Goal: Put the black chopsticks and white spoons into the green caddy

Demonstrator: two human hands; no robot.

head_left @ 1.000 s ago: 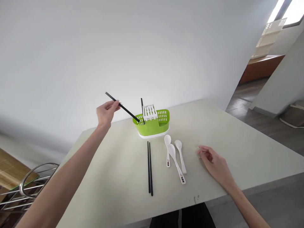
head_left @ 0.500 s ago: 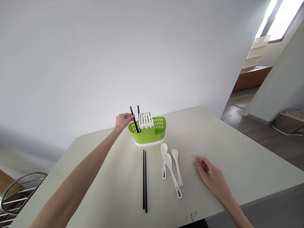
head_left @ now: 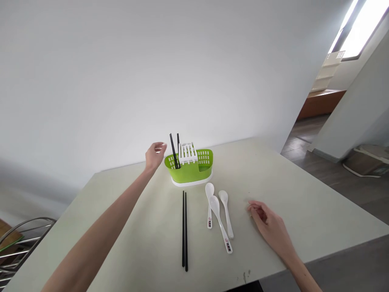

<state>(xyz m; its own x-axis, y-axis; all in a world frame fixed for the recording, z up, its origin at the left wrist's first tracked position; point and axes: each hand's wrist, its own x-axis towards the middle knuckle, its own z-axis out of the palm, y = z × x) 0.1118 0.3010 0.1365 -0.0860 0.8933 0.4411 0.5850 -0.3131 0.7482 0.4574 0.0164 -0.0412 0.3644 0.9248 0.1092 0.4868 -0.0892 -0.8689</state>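
Observation:
My left hand (head_left: 156, 154) is in the air just left of a green basket (head_left: 185, 175) with a white base. Its thumb and fingers are apart, holding nothing. Black chopsticks (head_left: 173, 151) stand in the basket's left compartment, a small gap from my fingertips. A white slotted rack (head_left: 188, 153) sits on the basket's middle. My right hand (head_left: 269, 223) rests on the table, loosely curled, a gap between thumb and fingers, and empty. Nearest to it are three white spoons (head_left: 226, 217), two of them crossing. Left of the spoons lies a pair of black chopsticks (head_left: 184, 231).
The pale table (head_left: 136, 243) meets a white wall (head_left: 152, 73) behind the basket. A metal-framed chair or stool (head_left: 24, 243) stands at the left edge. Beyond the table on the right are floor, a pillar and a bright window (head_left: 361, 28).
My left hand has let go of the black chopsticks in the basket and moved a little left. The right hand stays put. The view has shifted slightly.

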